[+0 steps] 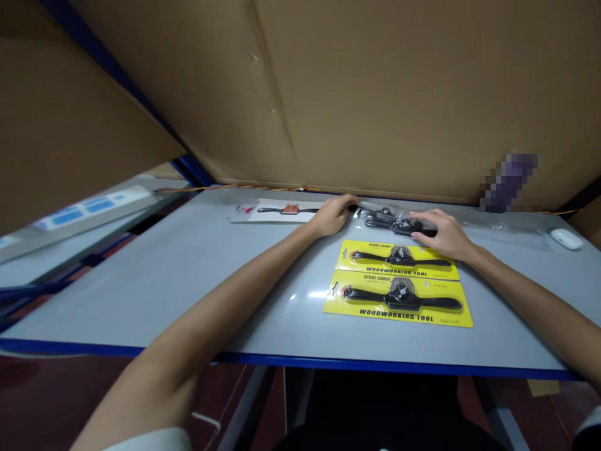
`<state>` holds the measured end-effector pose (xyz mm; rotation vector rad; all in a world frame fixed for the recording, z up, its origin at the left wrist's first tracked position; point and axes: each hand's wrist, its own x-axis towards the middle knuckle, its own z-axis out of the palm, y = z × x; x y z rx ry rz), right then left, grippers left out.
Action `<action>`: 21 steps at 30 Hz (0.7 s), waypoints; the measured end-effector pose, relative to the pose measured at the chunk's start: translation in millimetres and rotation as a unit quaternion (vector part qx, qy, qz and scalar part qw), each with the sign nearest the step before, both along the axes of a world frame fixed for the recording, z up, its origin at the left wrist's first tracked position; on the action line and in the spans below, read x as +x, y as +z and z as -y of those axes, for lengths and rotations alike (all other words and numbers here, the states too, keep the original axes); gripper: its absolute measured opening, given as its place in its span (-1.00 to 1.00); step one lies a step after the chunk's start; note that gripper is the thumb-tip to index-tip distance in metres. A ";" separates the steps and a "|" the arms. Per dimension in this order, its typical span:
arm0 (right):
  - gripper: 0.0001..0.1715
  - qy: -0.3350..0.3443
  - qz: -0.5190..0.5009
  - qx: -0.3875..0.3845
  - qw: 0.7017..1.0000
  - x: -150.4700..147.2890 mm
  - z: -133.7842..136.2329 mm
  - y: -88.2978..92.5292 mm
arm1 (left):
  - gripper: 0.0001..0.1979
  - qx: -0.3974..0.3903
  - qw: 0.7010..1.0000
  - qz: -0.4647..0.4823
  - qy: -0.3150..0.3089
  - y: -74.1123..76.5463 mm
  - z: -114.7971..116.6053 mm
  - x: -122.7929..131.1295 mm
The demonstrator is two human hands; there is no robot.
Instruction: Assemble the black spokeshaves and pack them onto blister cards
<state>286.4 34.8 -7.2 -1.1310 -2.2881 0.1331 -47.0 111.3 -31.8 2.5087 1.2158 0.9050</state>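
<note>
Near the back of the table, black spokeshaves (382, 219) lie close together with clear plastic about them. My left hand (332, 214) is at their left end, its curled fingers closed on a dark handle tip. On the right, my right hand (440, 230) has its thumb and fingers around the right handle end. In front of my hands lie two yellow carded packs, one behind the other: the rear pack (375, 269) and the front pack (342, 307). Each holds a black spokeshave under a clear blister and is printed "SPOKE SHAVE" and "WOODWORKING TOOL".
Left of my left hand lies a white-carded pack (270, 218) picturing a spokeshave. Clear plastic film (511, 235) and a white earbud case (566, 238) are at the right. Brown cardboard panels (375, 94) stand behind the grey table (154, 282). A power strip (98, 207) sits farther left.
</note>
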 end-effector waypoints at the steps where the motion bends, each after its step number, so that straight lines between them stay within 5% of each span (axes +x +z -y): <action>1: -0.58 -0.002 -0.006 0.007 1.000 0.2 0.1 -1.0 | -0.55 -0.005 1.000 -0.016 -0.007 -0.2 -4.9 -2.0; 7: -0.55 -0.001 -0.031 0.021 0.999 1.4 2.4 -6.4 | -0.67 -0.018 0.996 -0.082 -0.035 7.5 -27.0 -7.1; 21: -0.63 -0.033 -0.014 0.075 0.997 0.4 6.4 -10.1 | -0.73 0.002 0.990 -0.139 0.036 11.7 -47.1 13.9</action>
